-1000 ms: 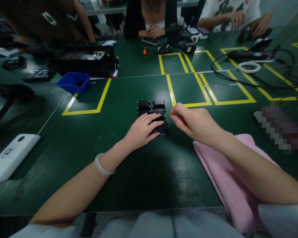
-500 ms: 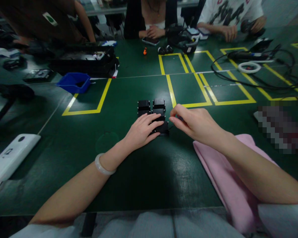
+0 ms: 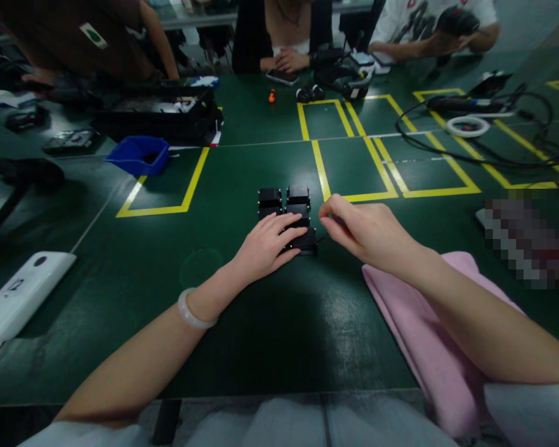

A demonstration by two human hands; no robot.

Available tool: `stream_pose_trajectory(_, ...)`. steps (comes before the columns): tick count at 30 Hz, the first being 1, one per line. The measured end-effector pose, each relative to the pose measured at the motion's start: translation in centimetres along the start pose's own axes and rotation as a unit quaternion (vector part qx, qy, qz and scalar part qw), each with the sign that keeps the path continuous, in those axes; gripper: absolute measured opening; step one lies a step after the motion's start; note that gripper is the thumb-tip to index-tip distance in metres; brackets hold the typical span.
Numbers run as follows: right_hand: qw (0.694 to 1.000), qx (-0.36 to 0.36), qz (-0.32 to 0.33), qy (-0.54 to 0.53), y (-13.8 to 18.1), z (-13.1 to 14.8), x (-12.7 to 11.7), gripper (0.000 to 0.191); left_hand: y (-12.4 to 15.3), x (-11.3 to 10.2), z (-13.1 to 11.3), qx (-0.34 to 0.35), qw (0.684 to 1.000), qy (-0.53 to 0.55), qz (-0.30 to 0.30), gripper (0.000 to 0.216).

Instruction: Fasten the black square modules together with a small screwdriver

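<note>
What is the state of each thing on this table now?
Left hand: open, flat on the boxes.
Right hand: pinched shut, beside the boxes.
Boxes: clustered together, resting on the table.
Bin: upright, top open.
Cloth: lying flat, partly over the table edge.
Cable: loosely looped.

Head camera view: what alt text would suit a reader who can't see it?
A person's left hand rests on small black boxes on a green table; the right hand, fingertips pinched, hovers beside them. A pink cloth lies under the right forearm.
</note>
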State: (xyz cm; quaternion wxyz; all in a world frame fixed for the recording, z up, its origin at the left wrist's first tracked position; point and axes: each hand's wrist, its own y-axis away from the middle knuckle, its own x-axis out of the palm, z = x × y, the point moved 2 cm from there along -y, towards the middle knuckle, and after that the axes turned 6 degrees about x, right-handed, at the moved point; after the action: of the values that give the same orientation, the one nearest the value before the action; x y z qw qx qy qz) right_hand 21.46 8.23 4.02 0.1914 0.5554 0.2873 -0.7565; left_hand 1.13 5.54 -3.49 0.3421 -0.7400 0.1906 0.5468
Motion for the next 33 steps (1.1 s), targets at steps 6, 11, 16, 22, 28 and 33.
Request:
stream_pose_trajectory(6,1.000,-0.003,-0.004,-0.012,0.04,0.07,-0.06,0.024,0.00,-0.02,0.00,-0.001,1.000,0.002,-0.004,0.039)
stream_pose_trajectory(11,1.000,-0.004,0.005,0.003,0.02,0.06,-0.04,0.029,0.02,0.03,0.04,0.002,1.000,-0.004,0.001,0.040)
stream_pose_trajectory(16,1.000,0.000,-0.002,-0.015,0.05,0.05,-0.04,0.023,0.00,0.03,0.06,0.001,1.000,0.003,-0.004,0.038)
stream_pose_trajectory(22,1.000,-0.008,0.004,-0.001,0.06,0.00,0.04,0.028,-0.05,-0.06,-0.03,-0.001,1.000,0.003,0.000,0.040)
stream_pose_trajectory(28,1.000,0.000,-0.004,-0.015,0.04,0.08,-0.04,0.024,-0.01,-0.01,-0.02,0.000,1.000,-0.007,0.004,0.037)
stream_pose_trajectory(33,1.000,-0.006,0.006,-0.003,0.07,-0.05,0.08,0.029,0.00,0.05,0.05,0.002,1.000,-0.010,0.006,0.040)
